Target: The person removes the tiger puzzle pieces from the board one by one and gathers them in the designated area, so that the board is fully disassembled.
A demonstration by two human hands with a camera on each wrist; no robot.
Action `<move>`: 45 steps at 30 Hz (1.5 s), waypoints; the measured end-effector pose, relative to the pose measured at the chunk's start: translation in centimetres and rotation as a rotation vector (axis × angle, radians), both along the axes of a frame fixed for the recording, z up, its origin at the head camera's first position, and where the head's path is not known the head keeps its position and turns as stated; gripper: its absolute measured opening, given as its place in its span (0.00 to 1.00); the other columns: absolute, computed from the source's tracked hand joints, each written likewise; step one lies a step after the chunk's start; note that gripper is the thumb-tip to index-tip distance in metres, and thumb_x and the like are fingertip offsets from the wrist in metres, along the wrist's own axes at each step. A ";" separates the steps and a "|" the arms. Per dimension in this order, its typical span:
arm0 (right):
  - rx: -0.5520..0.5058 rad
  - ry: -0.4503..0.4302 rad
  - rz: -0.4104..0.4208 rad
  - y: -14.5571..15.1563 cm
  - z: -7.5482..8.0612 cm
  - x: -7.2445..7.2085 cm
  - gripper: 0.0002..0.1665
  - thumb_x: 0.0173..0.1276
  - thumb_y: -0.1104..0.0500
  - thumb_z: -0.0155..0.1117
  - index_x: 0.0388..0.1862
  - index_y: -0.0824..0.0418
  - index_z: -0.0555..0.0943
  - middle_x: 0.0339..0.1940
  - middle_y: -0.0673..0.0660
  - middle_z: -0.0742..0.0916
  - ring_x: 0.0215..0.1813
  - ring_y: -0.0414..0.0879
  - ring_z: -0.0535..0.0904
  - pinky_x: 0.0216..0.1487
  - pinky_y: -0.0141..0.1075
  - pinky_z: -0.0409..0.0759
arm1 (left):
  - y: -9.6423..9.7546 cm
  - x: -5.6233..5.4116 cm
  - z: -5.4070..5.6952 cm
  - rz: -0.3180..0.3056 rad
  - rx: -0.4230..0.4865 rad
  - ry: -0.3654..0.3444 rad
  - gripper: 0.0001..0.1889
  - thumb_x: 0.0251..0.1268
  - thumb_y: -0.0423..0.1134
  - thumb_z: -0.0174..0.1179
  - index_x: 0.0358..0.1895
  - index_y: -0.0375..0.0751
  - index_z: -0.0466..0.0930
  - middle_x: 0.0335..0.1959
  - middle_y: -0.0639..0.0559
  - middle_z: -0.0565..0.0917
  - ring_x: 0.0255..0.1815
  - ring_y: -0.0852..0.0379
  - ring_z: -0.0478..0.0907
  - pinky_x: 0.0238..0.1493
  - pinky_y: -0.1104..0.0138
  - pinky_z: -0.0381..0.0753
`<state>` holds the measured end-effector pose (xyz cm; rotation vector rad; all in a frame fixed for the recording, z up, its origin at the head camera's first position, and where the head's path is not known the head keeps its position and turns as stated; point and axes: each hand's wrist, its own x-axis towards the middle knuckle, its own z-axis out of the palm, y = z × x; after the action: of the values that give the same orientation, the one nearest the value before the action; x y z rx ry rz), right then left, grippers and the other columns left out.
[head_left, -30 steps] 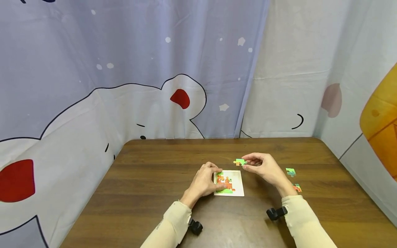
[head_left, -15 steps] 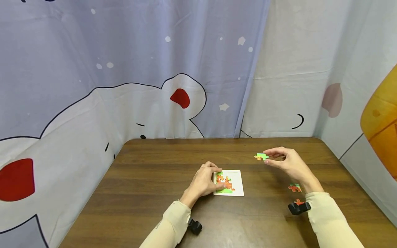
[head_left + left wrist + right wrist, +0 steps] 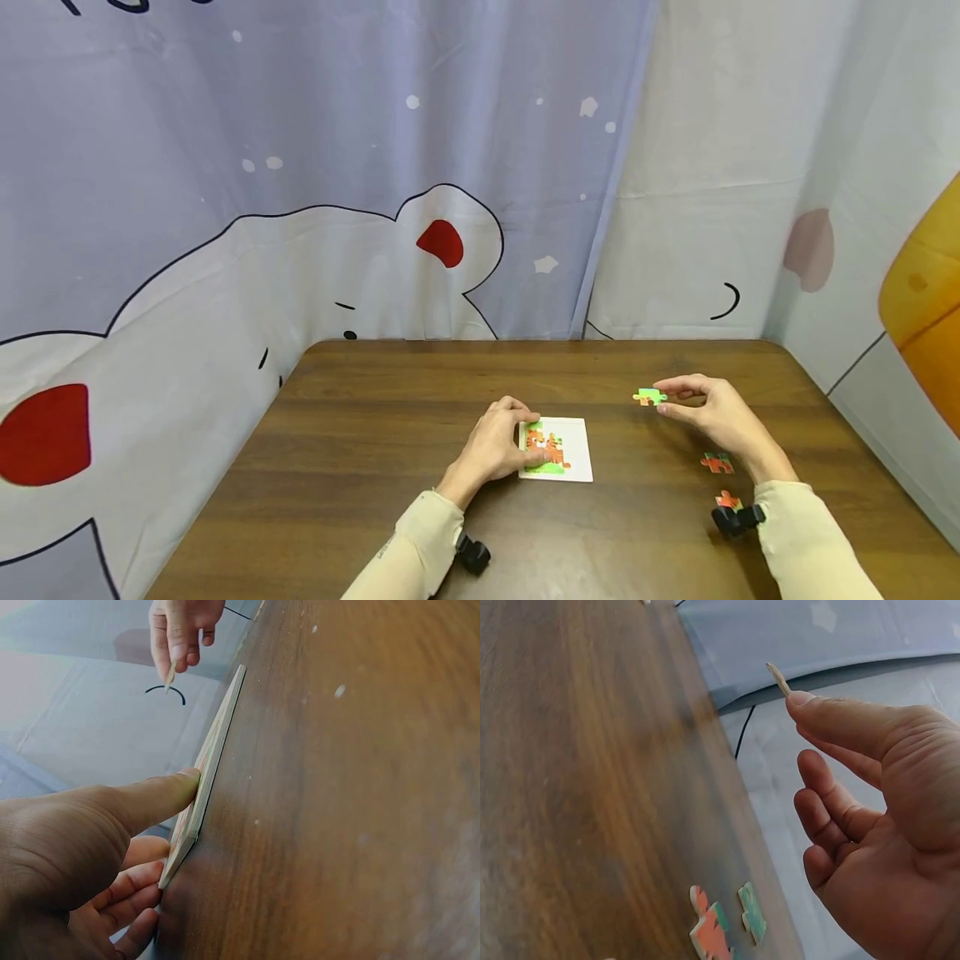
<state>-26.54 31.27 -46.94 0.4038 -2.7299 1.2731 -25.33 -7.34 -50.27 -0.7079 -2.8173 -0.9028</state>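
Far left, the left hand has kept its place over the last second: it grips the puzzle tray at its left side, thumb on top, fingers at the edge. The tray sits on the brown table and has not shifted noticeably. A fitted orange-and-green section fills its left part, with bare pale board to the right. Next along, the change: the held piece, green and orange, was just off the tray's far right corner a second ago; now it is well to the right, clear of the tabletop. The right hand pinches it between thumb and forefinger, other fingers curled loosely below. Meaning, in my judgement: this piece remains unplaced and, for now, farther from the gap. Rightmost, the loose stock: one orange piece under the right forearm, a nearer piece partly behind the wrist camera, and a green piece seen only from the right wrist.
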 end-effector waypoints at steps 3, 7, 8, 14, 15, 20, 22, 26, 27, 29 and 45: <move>0.022 0.001 0.005 0.1 -0.5 0.1 0.21 0.74 0.56 0.81 0.63 0.58 0.91 0.64 0.63 0.88 0.61 0.57 0.83 0.51 0.34 0.83 | 0.0 0.1 -0.1 0.005 -0.005 -0.003 0.33 0.59 0.52 0.87 0.66 0.42 0.91 0.61 0.50 0.84 0.63 0.48 0.80 0.67 0.54 0.82; 0.034 -0.002 0.007 0.0 -0.9 0.1 0.22 0.74 0.55 0.82 0.63 0.59 0.91 0.64 0.64 0.88 0.62 0.59 0.83 0.53 0.34 0.82 | -0.1 0.1 0.0 0.013 -0.007 -0.009 0.33 0.59 0.52 0.87 0.66 0.42 0.91 0.61 0.50 0.84 0.64 0.48 0.80 0.68 0.54 0.81; 0.038 -0.003 0.007 0.1 -1.1 0.1 0.22 0.74 0.54 0.82 0.63 0.59 0.91 0.64 0.63 0.88 0.62 0.59 0.84 0.53 0.33 0.82 | -0.1 0.1 0.0 0.013 -0.007 -0.010 0.33 0.59 0.52 0.87 0.66 0.42 0.91 0.61 0.50 0.84 0.64 0.48 0.80 0.68 0.54 0.81; 0.089 0.016 0.008 0.2 -1.6 0.3 0.21 0.73 0.54 0.82 0.62 0.58 0.92 0.61 0.62 0.89 0.58 0.55 0.83 0.52 0.32 0.81 | 0.0 0.1 0.0 0.004 -0.006 -0.013 0.33 0.60 0.50 0.86 0.67 0.42 0.90 0.61 0.49 0.84 0.64 0.48 0.80 0.68 0.54 0.82; 0.096 0.019 0.005 0.2 -1.7 0.3 0.21 0.73 0.54 0.82 0.62 0.58 0.92 0.60 0.61 0.89 0.57 0.54 0.83 0.51 0.32 0.81 | 0.0 0.0 0.0 0.003 -0.006 -0.012 0.33 0.60 0.50 0.86 0.67 0.42 0.90 0.61 0.49 0.84 0.64 0.48 0.80 0.68 0.54 0.82; 0.137 0.042 0.000 0.1 -1.5 0.3 0.19 0.73 0.53 0.82 0.60 0.56 0.93 0.57 0.59 0.90 0.55 0.52 0.82 0.51 0.36 0.80 | 0.1 -0.1 0.0 0.003 -0.009 -0.003 0.33 0.60 0.51 0.86 0.67 0.42 0.90 0.61 0.50 0.84 0.64 0.48 0.80 0.67 0.55 0.82; 0.155 0.053 0.002 0.0 -1.5 0.3 0.19 0.72 0.53 0.83 0.60 0.55 0.93 0.56 0.58 0.90 0.55 0.53 0.83 0.51 0.39 0.80 | 0.1 -0.1 0.0 0.002 -0.007 -0.002 0.33 0.60 0.51 0.86 0.67 0.42 0.90 0.61 0.49 0.84 0.64 0.48 0.80 0.68 0.54 0.81; 0.180 0.055 0.009 -0.2 -1.6 0.1 0.19 0.71 0.53 0.83 0.59 0.55 0.93 0.54 0.57 0.91 0.55 0.53 0.84 0.51 0.41 0.80 | 0.1 0.0 0.1 0.004 -0.003 -0.015 0.34 0.60 0.52 0.86 0.67 0.42 0.90 0.61 0.50 0.84 0.65 0.48 0.80 0.68 0.55 0.81; 0.181 0.051 0.012 -0.2 -1.7 0.0 0.19 0.71 0.53 0.84 0.59 0.55 0.93 0.54 0.57 0.91 0.54 0.53 0.84 0.51 0.41 0.80 | 0.1 0.0 0.1 0.006 -0.003 -0.018 0.34 0.60 0.52 0.86 0.67 0.42 0.90 0.62 0.50 0.84 0.65 0.48 0.80 0.68 0.55 0.81; 0.183 0.043 0.016 -0.3 -1.8 -0.1 0.19 0.71 0.53 0.84 0.58 0.55 0.94 0.53 0.57 0.90 0.54 0.52 0.83 0.51 0.40 0.80 | 0.1 0.0 0.1 0.008 -0.002 -0.022 0.33 0.60 0.51 0.86 0.67 0.43 0.90 0.61 0.50 0.84 0.65 0.48 0.80 0.68 0.54 0.81; 0.224 0.028 0.012 -0.2 -2.2 -0.2 0.20 0.68 0.57 0.85 0.58 0.58 0.94 0.53 0.58 0.90 0.54 0.55 0.86 0.53 0.46 0.82 | 0.1 0.1 0.2 0.008 -0.005 -0.025 0.34 0.60 0.51 0.86 0.67 0.42 0.90 0.61 0.50 0.84 0.65 0.48 0.80 0.69 0.55 0.81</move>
<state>-26.75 31.08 -49.10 0.4542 -2.8595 0.9579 -25.26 -7.22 -50.03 -0.6902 -2.8424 -0.9104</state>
